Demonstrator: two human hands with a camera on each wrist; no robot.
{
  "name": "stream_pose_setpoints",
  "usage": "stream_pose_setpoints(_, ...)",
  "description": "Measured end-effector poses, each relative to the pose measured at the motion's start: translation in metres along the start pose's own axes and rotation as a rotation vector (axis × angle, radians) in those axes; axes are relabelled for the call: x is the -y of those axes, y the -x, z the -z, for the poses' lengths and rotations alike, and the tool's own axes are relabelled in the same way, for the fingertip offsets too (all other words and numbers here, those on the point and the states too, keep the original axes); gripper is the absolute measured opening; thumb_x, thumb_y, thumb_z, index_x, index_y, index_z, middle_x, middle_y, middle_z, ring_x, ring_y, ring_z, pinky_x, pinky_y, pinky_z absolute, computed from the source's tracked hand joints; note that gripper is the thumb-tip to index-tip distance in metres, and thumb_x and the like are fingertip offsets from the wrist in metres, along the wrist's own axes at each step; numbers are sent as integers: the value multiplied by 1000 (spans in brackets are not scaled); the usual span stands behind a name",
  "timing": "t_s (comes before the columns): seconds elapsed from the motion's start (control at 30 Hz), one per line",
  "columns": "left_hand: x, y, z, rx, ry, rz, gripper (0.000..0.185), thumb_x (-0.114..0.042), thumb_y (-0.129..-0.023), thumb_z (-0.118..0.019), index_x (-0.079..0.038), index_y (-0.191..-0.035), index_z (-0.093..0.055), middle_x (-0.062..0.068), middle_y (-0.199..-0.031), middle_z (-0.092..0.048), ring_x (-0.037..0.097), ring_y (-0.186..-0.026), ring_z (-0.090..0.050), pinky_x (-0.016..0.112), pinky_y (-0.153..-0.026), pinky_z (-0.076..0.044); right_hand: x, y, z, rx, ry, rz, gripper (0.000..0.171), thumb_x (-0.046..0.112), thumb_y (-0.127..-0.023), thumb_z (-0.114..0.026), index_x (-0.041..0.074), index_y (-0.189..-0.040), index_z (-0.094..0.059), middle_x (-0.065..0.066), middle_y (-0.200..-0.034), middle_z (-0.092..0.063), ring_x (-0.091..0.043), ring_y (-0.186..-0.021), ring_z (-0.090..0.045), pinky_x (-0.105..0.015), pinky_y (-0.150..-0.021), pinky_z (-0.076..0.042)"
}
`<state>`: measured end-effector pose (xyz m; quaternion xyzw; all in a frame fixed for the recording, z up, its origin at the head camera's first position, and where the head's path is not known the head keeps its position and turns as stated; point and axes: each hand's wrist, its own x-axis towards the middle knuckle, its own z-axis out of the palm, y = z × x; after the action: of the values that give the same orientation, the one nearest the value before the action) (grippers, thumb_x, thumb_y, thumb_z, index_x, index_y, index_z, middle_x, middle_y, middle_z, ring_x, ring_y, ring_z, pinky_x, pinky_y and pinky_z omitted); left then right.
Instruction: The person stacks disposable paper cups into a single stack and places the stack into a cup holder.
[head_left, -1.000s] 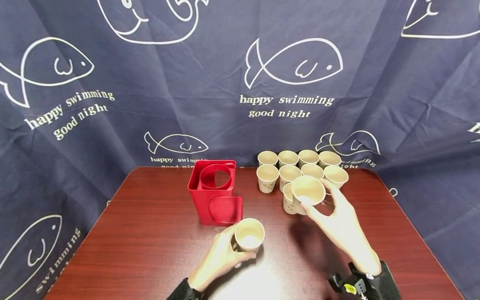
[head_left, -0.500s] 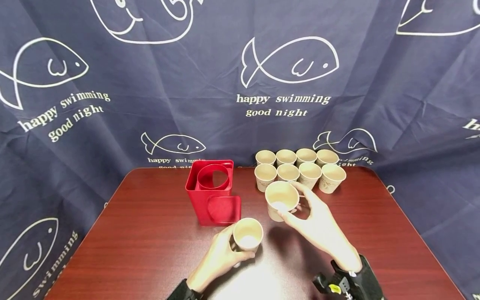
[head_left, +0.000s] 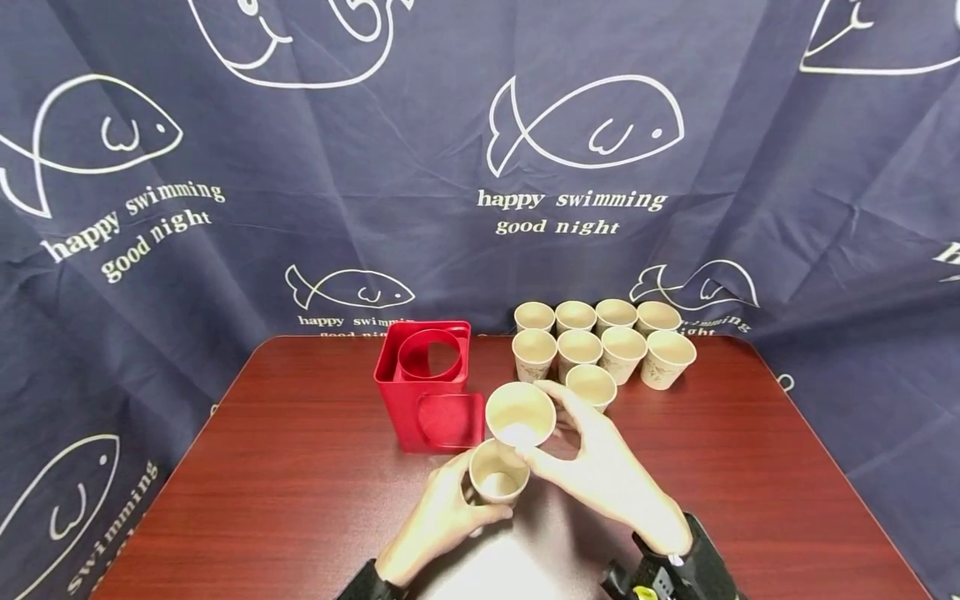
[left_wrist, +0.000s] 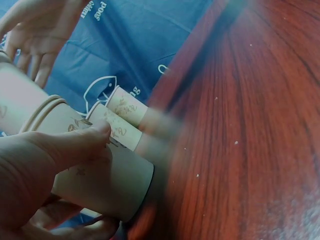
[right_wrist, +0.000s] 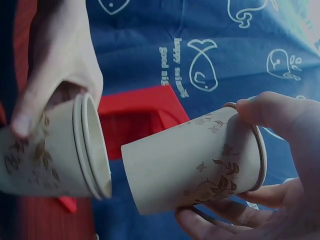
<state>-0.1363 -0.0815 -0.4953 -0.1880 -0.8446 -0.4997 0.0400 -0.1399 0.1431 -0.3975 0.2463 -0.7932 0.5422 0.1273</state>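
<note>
Low over the table, my left hand (head_left: 435, 512) grips a small nest of paper cups (head_left: 501, 490); two stacked rims show in the right wrist view, and brown leaf prints mark the sides. My right hand (head_left: 603, 467) holds another paper cup (head_left: 521, 412) by its rim, thumb on one side and fingers on the other. That cup (right_wrist: 192, 160) has its base turned toward the mouth of the nested cups (right_wrist: 55, 150), with a narrow gap between them in the right wrist view. From the head, it overlaps their far rim.
Several paper cups (head_left: 621, 354) stand upright in two rows at the table's back right, with a single cup (head_left: 592, 387) in front of them. Left of these is a red square container (head_left: 408, 408) with a round ring in its top. A blue printed cloth (head_left: 420, 208) hangs behind the table (head_left: 285, 467).
My right hand has carried its cup left and nearer, from in front of the cup rows to just over the left hand's cups. The left hand stays in place.
</note>
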Motion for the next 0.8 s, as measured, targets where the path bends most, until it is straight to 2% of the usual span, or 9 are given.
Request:
stream_pose_setpoints(0.1,1,0,0,-10,-39,-13,71,-27,-67,-97,-26,-131,-65,-11,-113,-73,10,-103,-69,30,-93,-55,3,0,1,117,36,-75,70,24,-86,-85,23,-147,-50,4,-133,-64,-14,-117,-65,-29,-102,-53)
stream_pose_setpoints(0.17,1,0,0,-14,-56,-16,70,-28,-67,-96,-27,-129,-65,-13,-112,-72,8,-103,-68,30,-93,-56,4,1,-2,150,19,-90,69,29,-88,-84,25,-147,-49,5,-135,-62,-15,-118,-64,-30,-103,-53)
stream_pose_setpoints(0.3,2,0,0,-13,-66,-7,65,-30,-67,-96,-29,-124,-65,-15,-112,-71,4,-102,-67,29,-91,-56,3,4,-12,157,-26,-105,68,33,-87,-83,28,-146,-50,9,-136,-60,-12,-119,-64,-27,-104,-52)
stream_pose_setpoints(0.43,2,1,0,-13,-64,-7,67,-32,-68,-96,-26,-126,-65,-13,-115,-71,4,-103,-67,30,-92,-57,1,7,-17,161,-31,-118,69,35,-87,-83,28,-147,-49,9,-136,-61,-11,-119,-64,-28,-104,-52)
stream_pose_setpoints(0.63,1,1,0,7,-47,1,66,-32,-70,-95,-21,-128,-64,-10,-115,-72,5,-103,-67,28,-91,-56,-4,9,-20,144,-42,-110,70,32,-87,-84,25,-147,-49,7,-135,-62,-10,-117,-64,-26,-102,-53)
stream_pose_setpoints(0.8,1,1,1,8,-35,-4,65,-29,-70,-95,-23,-127,-64,-11,-114,-71,5,-102,-67,28,-91,-56,-7,9,-21,136,-34,-96,69,31,-87,-84,25,-147,-49,8,-133,-64,-10,-115,-66,-26,-101,-53)
